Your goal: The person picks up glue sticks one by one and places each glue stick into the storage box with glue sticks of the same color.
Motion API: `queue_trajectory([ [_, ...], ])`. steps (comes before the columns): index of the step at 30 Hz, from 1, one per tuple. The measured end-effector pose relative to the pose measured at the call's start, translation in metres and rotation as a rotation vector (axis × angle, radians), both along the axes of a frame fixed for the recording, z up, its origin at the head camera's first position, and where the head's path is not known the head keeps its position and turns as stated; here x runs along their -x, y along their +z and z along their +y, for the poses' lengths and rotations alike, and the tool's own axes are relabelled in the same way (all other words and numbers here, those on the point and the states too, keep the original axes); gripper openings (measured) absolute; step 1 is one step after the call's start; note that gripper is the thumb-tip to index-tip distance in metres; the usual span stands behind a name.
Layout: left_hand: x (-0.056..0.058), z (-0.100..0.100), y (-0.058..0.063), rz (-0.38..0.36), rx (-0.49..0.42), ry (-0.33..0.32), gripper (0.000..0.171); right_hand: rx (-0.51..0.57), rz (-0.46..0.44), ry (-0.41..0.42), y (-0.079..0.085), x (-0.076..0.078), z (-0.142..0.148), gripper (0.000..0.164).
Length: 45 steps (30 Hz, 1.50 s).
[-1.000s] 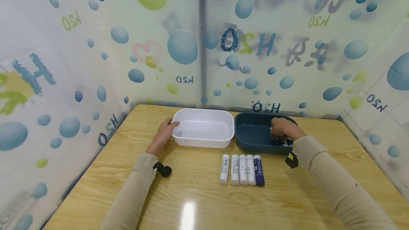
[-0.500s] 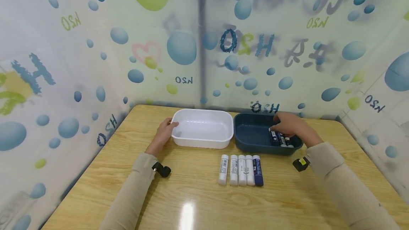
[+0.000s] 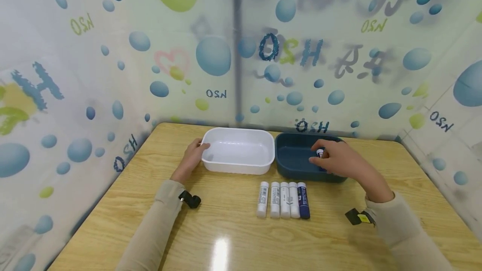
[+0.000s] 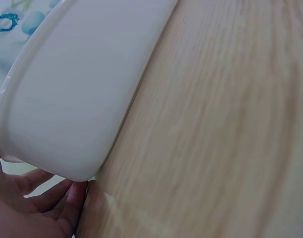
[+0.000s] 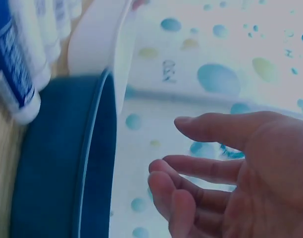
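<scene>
Lifting out of the dark blue tub (image 3: 297, 160), the right hand (image 3: 339, 160) now seems to pinch a white-capped stick (image 3: 320, 153) above it, though the wrist view shows loose fingers. The left hand (image 3: 192, 158) still rests open-fingered against the white tub (image 3: 237, 166).

The wall sheet (image 3: 339, 53) bears mirrored "H2O" prints; stick labels unreadable.

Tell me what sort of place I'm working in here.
Probably a small staged booth, not a home: a wooden table is closed in by bubble-printed curtain walls, with only a white tub, a blue tub and a row of tubes on it.
</scene>
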<state>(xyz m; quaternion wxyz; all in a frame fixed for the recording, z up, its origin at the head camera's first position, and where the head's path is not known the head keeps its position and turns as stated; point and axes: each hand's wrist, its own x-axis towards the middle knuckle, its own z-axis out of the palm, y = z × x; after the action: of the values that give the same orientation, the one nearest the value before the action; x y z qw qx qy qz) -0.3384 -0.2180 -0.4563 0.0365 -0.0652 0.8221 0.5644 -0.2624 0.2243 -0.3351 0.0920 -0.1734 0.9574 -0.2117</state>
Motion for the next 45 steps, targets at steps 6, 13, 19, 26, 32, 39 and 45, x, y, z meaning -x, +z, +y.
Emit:
queue_trajectory([
  [6,0.001,0.001,0.000,-0.013,-0.002,0.005,0.060,0.055,0.020,0.091,-0.005,-0.024,-0.014,0.039],
  [13,0.000,0.001,0.001,0.001,0.000,0.010,0.059,0.058,-0.031,0.120,-0.015,-0.039,-0.025,0.037],
  [19,-0.001,0.001,0.001,0.009,0.013,0.011,0.060,0.072,-0.069,0.127,-0.023,-0.041,-0.029,0.036],
  [26,0.002,0.002,-0.001,0.013,0.004,0.010,0.059,0.074,-0.136,0.097,-0.036,-0.036,-0.026,0.043],
  [32,0.002,0.002,-0.002,0.014,0.004,0.009,0.059,0.065,-0.188,0.091,-0.044,-0.033,-0.025,0.046],
  [39,0.000,0.000,0.000,-0.007,-0.003,0.003,0.062,0.039,-0.195,0.094,-0.048,-0.032,-0.028,0.049],
  [45,0.000,0.001,0.000,-0.008,0.003,0.002,0.061,0.022,-0.212,0.074,-0.052,-0.031,-0.030,0.055],
])
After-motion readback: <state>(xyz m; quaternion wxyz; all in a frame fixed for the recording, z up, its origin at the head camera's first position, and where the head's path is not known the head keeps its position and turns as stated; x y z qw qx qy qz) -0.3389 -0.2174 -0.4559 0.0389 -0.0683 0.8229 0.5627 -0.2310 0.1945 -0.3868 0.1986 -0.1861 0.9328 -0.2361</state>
